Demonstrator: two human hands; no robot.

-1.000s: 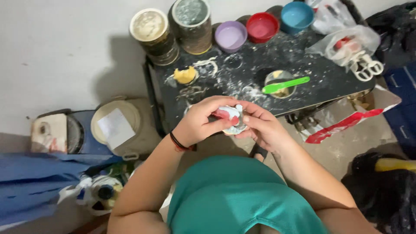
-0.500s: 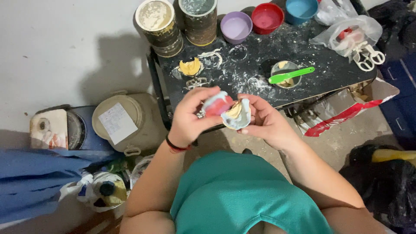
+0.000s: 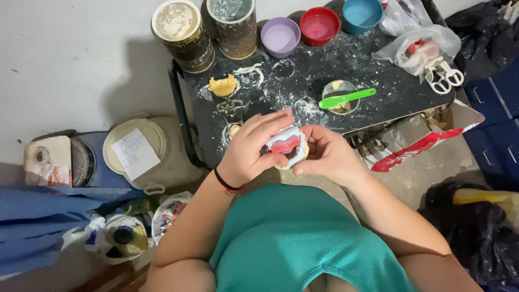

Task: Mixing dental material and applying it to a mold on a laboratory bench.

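my left hand (image 3: 250,154) and right hand (image 3: 328,157) both have fingers closed around a pale dental cast with a pink wax rim (image 3: 286,147), held just in front of the black bench (image 3: 378,81), near the mixing bowl with the green spatula (image 3: 346,98). i judge i'm checking the fit; turning it calls for gentle pressure.

Both hands, left hand (image 3: 250,149) and right hand (image 3: 326,155), hold a pale-blue-and-pink dental mould (image 3: 285,145) between them, before the black powder-dusted table (image 3: 378,86); a green plastic spatula (image 3: 346,98) lies across a small cup behind them
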